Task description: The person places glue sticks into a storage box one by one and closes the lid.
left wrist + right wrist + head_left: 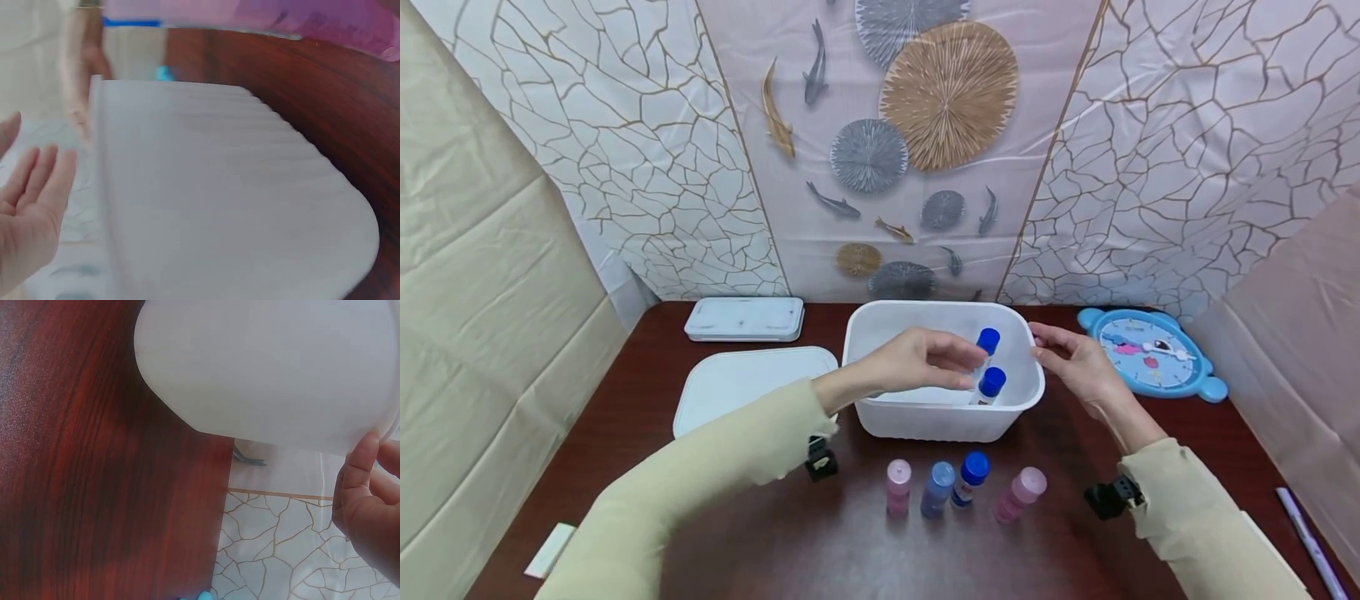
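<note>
A white plastic bin [940,423] stands mid-table. Inside it, at the right end, are two small bottles with blue caps, a rear one [988,340] and a front one [992,383]. My left hand [925,360] is over the bin beside these bottles; in the left wrist view its fingers [55,181] are spread and relaxed, gripping nothing. My right hand [1078,367] pinches the bin's right rim between thumb and fingers, as the right wrist view shows with the hand [369,494] at the bin wall [269,369].
Before the bin stand a pink bottle [898,487], a light-blue bottle [937,490], a blue-capped bottle [971,479] and another pink bottle [1021,495]. Left are a white lid [748,383] and white case [745,320]; right, a blue clock [1150,354] and purple pen [1311,542].
</note>
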The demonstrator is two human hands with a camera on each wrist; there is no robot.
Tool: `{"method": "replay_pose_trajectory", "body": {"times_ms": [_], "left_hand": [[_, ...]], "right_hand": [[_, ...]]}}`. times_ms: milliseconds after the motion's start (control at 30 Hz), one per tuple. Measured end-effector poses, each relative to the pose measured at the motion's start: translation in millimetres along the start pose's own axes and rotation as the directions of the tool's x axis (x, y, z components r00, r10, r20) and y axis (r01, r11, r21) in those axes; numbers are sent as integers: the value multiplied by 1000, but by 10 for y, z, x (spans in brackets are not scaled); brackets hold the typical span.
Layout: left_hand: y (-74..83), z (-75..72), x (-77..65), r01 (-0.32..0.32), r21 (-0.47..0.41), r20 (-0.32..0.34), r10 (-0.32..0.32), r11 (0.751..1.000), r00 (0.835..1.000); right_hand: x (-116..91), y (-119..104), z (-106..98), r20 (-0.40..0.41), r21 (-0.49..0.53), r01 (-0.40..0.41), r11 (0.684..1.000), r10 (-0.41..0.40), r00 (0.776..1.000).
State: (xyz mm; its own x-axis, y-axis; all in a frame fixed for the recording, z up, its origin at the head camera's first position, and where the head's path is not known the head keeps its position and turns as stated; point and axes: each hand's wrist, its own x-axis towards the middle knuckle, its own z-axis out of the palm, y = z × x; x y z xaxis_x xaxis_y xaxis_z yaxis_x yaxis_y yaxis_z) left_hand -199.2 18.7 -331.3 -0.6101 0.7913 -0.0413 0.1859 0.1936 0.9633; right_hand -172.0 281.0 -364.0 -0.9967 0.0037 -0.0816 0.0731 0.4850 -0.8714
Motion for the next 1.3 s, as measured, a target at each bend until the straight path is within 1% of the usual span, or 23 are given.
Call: {"method": "replay_pose_trajectory", "body": {"times_ms": [100, 133, 200, 300, 367, 467, 567, 700, 800, 1000, 1167, 1300], "left_hand": [[25, -55, -288, -76, -7, 37, 77, 997, 996], [16, -64, -384, -84, -5, 50, 84, 996, 995], [-28, -71, -559, -84, -7, 76, 84, 996, 994], [-136, -53, -768, -52, -52, 103, 57, 997, 993], [-216, -34, -866, -24, -94, 112, 35, 995, 993], [-341, 2, -971, -12, -160, 115, 31, 987, 993], [-448, 41, -1035, -12, -196, 105, 33, 981, 994], [-558, 95, -1069, -30, -200, 76, 46, 979, 996], [-621, 129, -1074, -39, -205, 70, 55, 978, 996], [-754, 218, -1061, -21, -245, 65, 38, 969, 997], [-821, 291, -1060, -16, -253, 45, 28, 967, 999], [-814, 295, -1064, -14, -233, 25, 20, 972, 999]], "right_hand": [[7, -4, -2, 3, -7, 12, 1000, -12, 1000], [8, -4, -3, 2, -7, 14, 1000, -14, 1000], [9, -4, -3, 0, -10, 19, 1000, -19, 1000], [11, -2, 3, -5, -17, 20, 1000, -20, 1000], [11, -2, 4, -8, -25, 16, 1000, -16, 1000], [4, -6, 4, -7, -33, 13, 999, -13, 1000], [-4, -8, 2, -5, -34, 15, 999, -15, 1000], [-12, -14, 4, -7, -35, 14, 999, -15, 1000], [-15, -18, 10, -9, -37, 11, 999, -11, 1000], [-23, -11, 11, -15, -49, 14, 999, -15, 1000], [-22, -14, 12, -14, -51, 18, 999, -19, 1000], [-20, -17, 9, -14, -56, 13, 998, -14, 1000]]}}
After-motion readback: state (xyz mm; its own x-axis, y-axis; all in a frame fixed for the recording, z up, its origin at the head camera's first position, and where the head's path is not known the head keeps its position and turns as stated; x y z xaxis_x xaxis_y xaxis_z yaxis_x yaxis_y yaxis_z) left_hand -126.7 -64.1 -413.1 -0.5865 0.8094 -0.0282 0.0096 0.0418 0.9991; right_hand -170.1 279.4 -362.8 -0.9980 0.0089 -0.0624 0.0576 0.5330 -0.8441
